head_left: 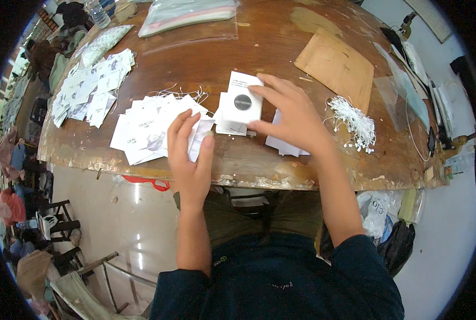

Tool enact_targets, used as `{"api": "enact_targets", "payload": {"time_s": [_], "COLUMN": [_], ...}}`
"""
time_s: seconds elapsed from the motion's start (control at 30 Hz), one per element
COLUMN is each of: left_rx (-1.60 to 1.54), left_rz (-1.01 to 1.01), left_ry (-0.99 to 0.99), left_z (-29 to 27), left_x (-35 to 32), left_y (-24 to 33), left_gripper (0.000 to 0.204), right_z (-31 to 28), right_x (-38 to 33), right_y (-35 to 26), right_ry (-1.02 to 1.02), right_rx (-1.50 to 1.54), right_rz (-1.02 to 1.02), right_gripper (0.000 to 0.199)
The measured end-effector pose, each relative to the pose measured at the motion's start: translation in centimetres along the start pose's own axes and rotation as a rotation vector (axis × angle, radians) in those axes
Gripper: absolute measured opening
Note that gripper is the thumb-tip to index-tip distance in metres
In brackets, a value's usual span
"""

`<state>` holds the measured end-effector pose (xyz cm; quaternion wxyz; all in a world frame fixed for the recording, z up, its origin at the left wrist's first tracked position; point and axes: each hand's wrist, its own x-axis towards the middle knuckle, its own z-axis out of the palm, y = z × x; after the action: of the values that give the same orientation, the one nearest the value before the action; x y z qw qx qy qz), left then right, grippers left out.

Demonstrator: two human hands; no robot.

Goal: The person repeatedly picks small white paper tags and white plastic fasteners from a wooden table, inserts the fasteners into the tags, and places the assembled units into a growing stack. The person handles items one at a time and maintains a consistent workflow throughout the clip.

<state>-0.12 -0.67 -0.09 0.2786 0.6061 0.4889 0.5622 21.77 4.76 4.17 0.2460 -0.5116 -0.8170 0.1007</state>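
Tag [241,98], white, dark disc, right hand [291,114]

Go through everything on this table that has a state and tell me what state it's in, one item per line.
White card with dark disc: pinched by right hand, lifted off the pile.
Left hand: open, fingers flat on fanned tags.
Far tag pile: scattered loose.
White strings: loose bundle.
Brown cardboard: lying flat.
Clear bags: stacked flat.

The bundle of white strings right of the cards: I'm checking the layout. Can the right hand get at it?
Probably yes: the right hand holds a card just beside the strings, nothing between.
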Motion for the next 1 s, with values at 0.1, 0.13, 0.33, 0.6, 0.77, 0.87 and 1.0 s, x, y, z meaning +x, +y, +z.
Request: {"api": "enact_targets", "payload": {"time_s": [0.1,0.13,0.33,0.6,0.77,0.87,1.0], "left_rx": [-0.875,-0.875,-0.820,-0.783,-0.815,-0.761,-0.894], "left_rz": [-0.441,-0.602,-0.603,-0.534,-0.598,-0.555,-0.615], "left_ry": [-0.212,-0.335,-0.407,-0.305,-0.305,-0.323,-0.362], "left_z": [1.0,1.4,2.6,2.8,2.4,2.6,2.4], "left_x": [-1.1,-1.4,-1.7,-1.4,-1.4,-1.3,-1.4], "left_y": [0.8,0.9,0.6,0.2,0.5,0.6,0.3], "left_gripper": [0.042,0.043,0.043,0.049,0.053,0.050,0.055], "right_z": [-1.2,-1.3,-2.2,-0.5,-1.4,-2.9,-3.2], "right_x": [-3.3,-4.2,-6.7,-8.4,-8.3,-8.0,-7.6], "right_y": [-1.6,-1.8,1.3,3.4,4.1,2.9,-0.4], "right_ry": [-0.004,-0.079,0.074,-0.093,0.015,0.106,0.125], "right_rx": [0.048,0.082,0.108,-0.130,-0.027,0.055,0.055], "right_rz": [-0.248,-0.304,0.158,0.257,0.168,0.105,-0.170], "right_gripper": [0.063,0.062,0.073,0.070,0.064,0.064,0.084]}}
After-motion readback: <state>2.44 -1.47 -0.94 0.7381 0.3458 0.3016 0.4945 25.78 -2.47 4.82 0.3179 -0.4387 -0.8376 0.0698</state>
